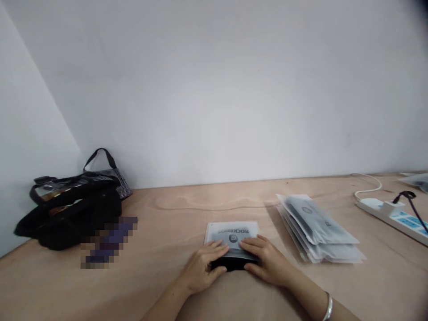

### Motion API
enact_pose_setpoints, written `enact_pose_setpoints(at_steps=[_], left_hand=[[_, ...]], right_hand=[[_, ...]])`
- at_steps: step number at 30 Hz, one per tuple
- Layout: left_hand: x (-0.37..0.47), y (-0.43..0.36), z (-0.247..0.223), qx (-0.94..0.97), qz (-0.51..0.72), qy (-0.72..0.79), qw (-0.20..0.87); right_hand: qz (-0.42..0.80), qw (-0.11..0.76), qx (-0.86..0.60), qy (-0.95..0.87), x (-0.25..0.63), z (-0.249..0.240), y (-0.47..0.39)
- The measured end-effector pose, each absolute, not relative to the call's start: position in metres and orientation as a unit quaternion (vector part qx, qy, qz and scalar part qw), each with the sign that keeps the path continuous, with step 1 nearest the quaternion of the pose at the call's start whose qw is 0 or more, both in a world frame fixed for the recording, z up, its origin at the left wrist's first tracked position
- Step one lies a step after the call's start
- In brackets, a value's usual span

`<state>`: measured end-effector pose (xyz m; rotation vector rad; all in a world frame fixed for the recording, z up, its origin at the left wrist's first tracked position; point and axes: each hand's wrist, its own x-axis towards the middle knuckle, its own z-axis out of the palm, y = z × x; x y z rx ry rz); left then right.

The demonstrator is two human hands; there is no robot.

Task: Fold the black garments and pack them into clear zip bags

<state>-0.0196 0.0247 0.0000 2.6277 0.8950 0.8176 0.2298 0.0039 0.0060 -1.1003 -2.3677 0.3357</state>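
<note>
A black bag [72, 209] is slumping against the wall at the left, a blurred patch beside it hiding whatever is lying there. At centre, your left hand [200, 267] and right hand [267, 263] are pressing flat, fingers spread, on a clear printed pouch [232, 236] on the wooden table [167, 267]; something dark, perhaps its contents, is showing at the near edge. Finished-looking pouches [317, 227] are lying stacked to the right, beside a power strip [391, 214] partly cut off.
</note>
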Motion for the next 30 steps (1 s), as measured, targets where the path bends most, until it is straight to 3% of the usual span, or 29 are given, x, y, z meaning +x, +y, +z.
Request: enact_pose_setpoints(at_steps=[16,24,30], left_hand=[[0.007,0.023,-0.012,0.817,0.409,0.394,0.102],[-0.044,0.023,0.006,0.914,0.259,0.3,0.093],[-0.074,0.024,-0.009,0.899,0.318,0.302,0.02]], right_hand=[[0.043,0.266,-0.447,-0.853,0.222,0.004,0.01],[-0.015,0.281,-0.409,-0.868,0.206,0.012,-0.001],[-0.072,0.269,-0.361,-0.89,0.149,0.012,-0.001]])
